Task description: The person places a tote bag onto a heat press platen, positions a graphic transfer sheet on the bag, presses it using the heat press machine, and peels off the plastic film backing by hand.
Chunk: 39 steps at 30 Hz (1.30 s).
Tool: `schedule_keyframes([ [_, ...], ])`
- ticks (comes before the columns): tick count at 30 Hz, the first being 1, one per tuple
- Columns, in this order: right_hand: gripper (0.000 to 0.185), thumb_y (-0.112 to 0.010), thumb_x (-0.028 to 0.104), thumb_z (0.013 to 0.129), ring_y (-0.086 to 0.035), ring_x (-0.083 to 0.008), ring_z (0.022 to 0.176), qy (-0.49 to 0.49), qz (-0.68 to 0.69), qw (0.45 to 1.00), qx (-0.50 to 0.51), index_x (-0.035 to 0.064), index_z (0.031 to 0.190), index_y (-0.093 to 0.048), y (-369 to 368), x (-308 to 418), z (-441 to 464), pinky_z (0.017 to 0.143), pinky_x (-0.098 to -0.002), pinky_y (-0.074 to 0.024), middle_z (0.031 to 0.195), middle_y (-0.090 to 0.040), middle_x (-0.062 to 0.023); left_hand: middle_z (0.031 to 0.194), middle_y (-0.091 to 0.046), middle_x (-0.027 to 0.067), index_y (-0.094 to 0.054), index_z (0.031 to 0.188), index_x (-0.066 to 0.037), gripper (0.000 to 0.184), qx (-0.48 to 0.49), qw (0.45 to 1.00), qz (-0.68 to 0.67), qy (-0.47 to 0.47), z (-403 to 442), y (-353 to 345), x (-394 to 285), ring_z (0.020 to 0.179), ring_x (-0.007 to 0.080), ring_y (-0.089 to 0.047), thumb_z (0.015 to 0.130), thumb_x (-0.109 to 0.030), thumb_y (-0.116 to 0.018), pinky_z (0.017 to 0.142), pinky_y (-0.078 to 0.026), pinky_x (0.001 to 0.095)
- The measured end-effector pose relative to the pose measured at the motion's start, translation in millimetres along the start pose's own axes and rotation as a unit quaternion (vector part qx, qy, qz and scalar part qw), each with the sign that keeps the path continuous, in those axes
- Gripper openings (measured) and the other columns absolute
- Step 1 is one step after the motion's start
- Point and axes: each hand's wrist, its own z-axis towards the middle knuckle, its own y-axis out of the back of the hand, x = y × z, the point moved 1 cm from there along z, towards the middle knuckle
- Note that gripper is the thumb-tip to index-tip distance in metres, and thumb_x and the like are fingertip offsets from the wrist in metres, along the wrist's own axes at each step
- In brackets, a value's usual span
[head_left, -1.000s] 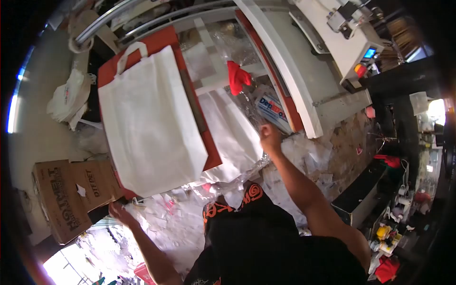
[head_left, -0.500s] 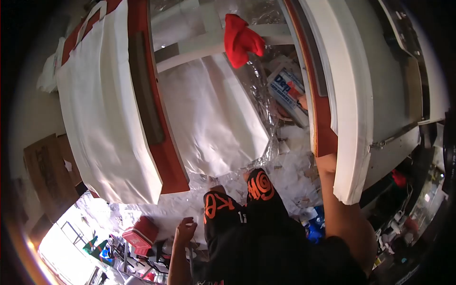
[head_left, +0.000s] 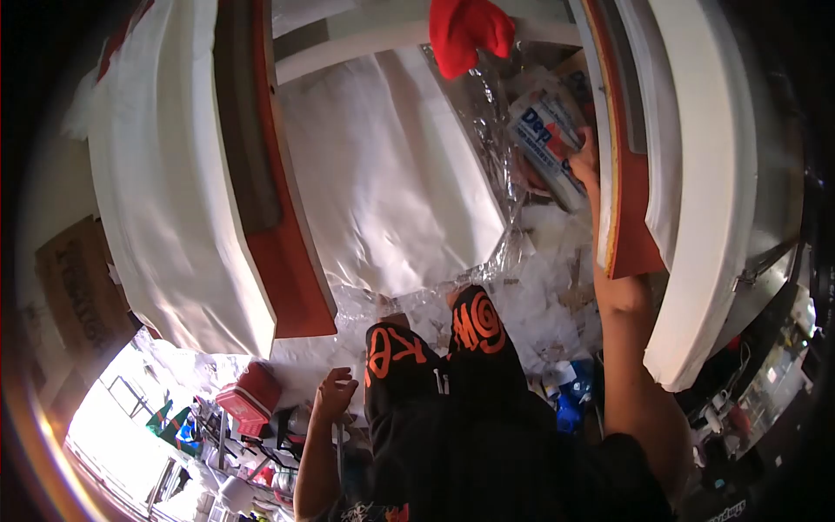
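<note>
My right arm reaches beneath a red-edged board, and my right hand [head_left: 585,160] is at the right edge of a white packet with blue and red print [head_left: 544,139]. My fingers look bent around that edge, though part of the grip is hard to see. The packet lies among clear plastic wrap [head_left: 496,113]. My left hand [head_left: 334,394] hangs beside my left thigh with its fingers loosely curled and apart, holding nothing. In front of my legs hangs a white bag or sheet [head_left: 383,174]. A red cloth [head_left: 470,35] drapes over a pale crossbar [head_left: 365,48].
A red-brown board [head_left: 300,287] with white bags [head_left: 174,200] over it juts in from the left. On the right, a white panel [head_left: 709,191] stands close to my arm. Clear wrap and white scraps [head_left: 557,287] cover the floor. A red box [head_left: 250,396] sits behind on the left.
The view has shifted, so the boards and red cloth appear higher. More of my right hand and forearm shows beside the packet. My left hand stays low and empty.
</note>
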Motion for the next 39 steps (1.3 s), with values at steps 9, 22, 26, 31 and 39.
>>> schedule_keyframes([
  [9, 0.017, -0.059, 0.013, 0.093, -0.066, -0.0271, 0.09, 0.006, 0.003, 1.0, 0.001, 0.004, 0.107, -0.063, 20, -1, -9, 0.079, -0.037, -0.0536, 0.101, -0.065, -0.0145, 0.109, -0.07, 0.0162, -0.061, 0.119, -0.001, 0.045, 0.015, 1.0, -0.011, 0.013, 0, -13, 25, 0.092, 0.0267, -0.071, 0.082, -0.023, -0.073, 0.081, -0.055, 0.0377],
  [22, 0.018, -0.058, 0.015, 0.095, -0.066, -0.0275, 0.093, -0.009, -0.005, 1.0, 0.0, 0.0034, 0.107, -0.064, 10, -8, 3, 0.08, -0.0368, -0.0541, 0.104, -0.065, -0.0146, 0.109, -0.07, 0.0157, -0.06, 0.121, 0.001, 0.048, 0.022, 0.998, -0.051, 0.006, 10, -15, 12, 0.092, 0.025, -0.071, 0.081, -0.023, -0.074, 0.079, -0.056, 0.0371],
  [26, 0.018, -0.058, 0.015, 0.095, -0.066, -0.0277, 0.093, -0.01, -0.007, 1.0, 0.007, 0.0033, 0.107, -0.064, 21, -4, -4, 0.08, -0.0368, -0.0543, 0.105, -0.065, -0.0146, 0.106, -0.07, 0.0163, -0.061, 0.121, 0.0, 0.047, 0.023, 0.999, -0.036, 0.015, 9, -15, 17, 0.092, 0.0258, -0.071, 0.082, -0.024, -0.073, 0.079, -0.056, 0.0371],
  [31, 0.018, -0.057, 0.015, 0.096, -0.066, -0.0279, 0.094, -0.011, -0.007, 1.0, 0.003, 0.003, 0.107, -0.064, 15, -18, 2, 0.081, -0.0367, -0.0545, 0.106, -0.065, -0.0147, 0.105, -0.071, 0.0169, -0.061, 0.119, 0.0, 0.043, 0.005, 1.0, -0.021, 0.009, 15, -13, 17, 0.091, 0.0265, -0.071, 0.084, -0.024, -0.071, 0.079, -0.056, 0.037],
  [39, 0.019, -0.056, 0.016, 0.097, -0.066, -0.0281, 0.096, 0.075, 0.061, 0.994, -0.04, 0.0027, 0.107, -0.065, 112, -10, -109, 0.081, -0.0367, -0.0548, 0.108, -0.065, -0.0147, 0.106, -0.07, 0.0165, -0.062, 0.117, 0.0, 0.035, -0.018, 0.994, -0.083, -0.066, 12, -1, -46, 0.093, 0.0255, -0.07, 0.089, -0.02, -0.066, 0.081, -0.056, 0.0363],
])
